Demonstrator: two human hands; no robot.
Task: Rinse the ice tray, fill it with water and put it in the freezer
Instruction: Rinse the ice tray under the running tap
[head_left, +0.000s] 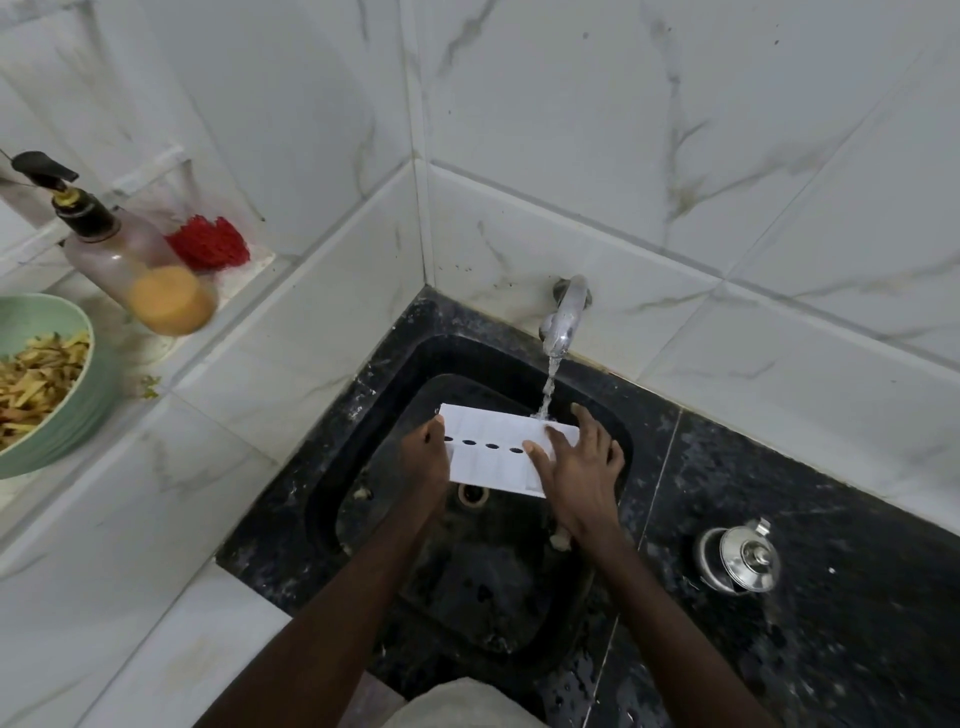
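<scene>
Head camera is looking down into a black sink (332, 499) set in a dark speckled counter (831, 649), and both hands are working the white ice tray (493, 452) over the basin. Left hand (426, 462) is gripping the tray's left end, fingers curling over the edge. Right hand (582, 467) is holding the right end, fingers spreading across the top and thumb lying along the tray's surface. Tray is sitting roughly level above the drain (471, 493), with a row of dark oval holes running along its middle. Water (548, 387) is pouring from the chrome tap (563, 317) on the back wall and striking the tray's far right corner, just beside the right hand's fingers. Off to the right, a shiny steel pot with a lid (740, 558) is standing on the counter, well apart from the sink. On the white tiled ledge to the left, a pump bottle (135, 260) with orange liquid at the bottom is standing beside a red scrubber (210, 244), and a green bowl (78, 415) of yellowish strips is resting nearer the camera.
</scene>
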